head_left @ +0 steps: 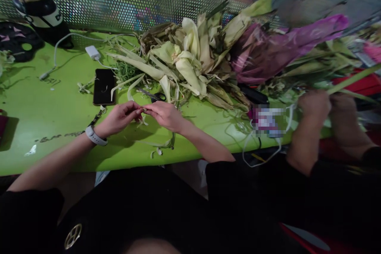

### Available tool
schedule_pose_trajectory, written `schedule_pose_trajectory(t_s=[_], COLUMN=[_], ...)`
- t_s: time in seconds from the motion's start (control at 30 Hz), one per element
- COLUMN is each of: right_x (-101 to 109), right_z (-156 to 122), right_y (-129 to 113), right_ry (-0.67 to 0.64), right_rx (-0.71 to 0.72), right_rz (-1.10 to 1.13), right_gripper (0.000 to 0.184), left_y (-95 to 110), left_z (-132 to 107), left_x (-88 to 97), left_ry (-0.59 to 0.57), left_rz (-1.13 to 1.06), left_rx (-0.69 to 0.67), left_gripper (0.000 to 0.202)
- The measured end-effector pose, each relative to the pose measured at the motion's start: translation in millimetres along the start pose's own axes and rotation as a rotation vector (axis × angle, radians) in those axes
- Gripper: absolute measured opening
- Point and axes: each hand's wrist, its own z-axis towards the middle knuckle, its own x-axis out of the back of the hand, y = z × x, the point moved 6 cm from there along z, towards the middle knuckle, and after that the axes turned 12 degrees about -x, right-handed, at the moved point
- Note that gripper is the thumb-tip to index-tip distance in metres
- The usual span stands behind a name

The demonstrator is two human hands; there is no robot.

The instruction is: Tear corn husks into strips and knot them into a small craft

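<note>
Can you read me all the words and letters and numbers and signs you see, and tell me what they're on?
"H", perhaps: gold badge on the black shirt.
Black bottle-shaped object: letters on its pale label, too blurred to read.
Green table: handwritten-looking marks, too unclear to read.
Pixelated item: nothing readable.
No whole word reads clearly.

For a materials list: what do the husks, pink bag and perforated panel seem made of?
Husks: matte, dryish plant leaf, judging by creases and curled edges. Pink bag: likely thin, glossy plastic, given its translucent wrinkles. Perforated panel: perhaps metal, given its greyish sheen; plastic possible.
</note>
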Motion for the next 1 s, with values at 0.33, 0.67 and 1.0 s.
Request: schedule_pose_trajectory(t_s=[0.33,0.67,1.0], right_x=[1,7,2], right_z=[-3,5,9], right_y=[-7,22,20], right_ry=[-0.044,-0.003,-0.082], right_rx=[0.003,-0.086,-0.079], right_rz=[-0.164,-0.119,0.029], right_gripper=[0.024,0.018,0.016], left_y=[0,-2,-27], left_z=[1,-7,-7], left_x=[-3.0,-6.2,-12.2], left_ry=[-0.038,-0.195,-0.247], left_rz=[0.123,0.756,0.521], left_rx=[0.011,-0.1,-0.049], left_gripper=[0.027,0.06,0.027])
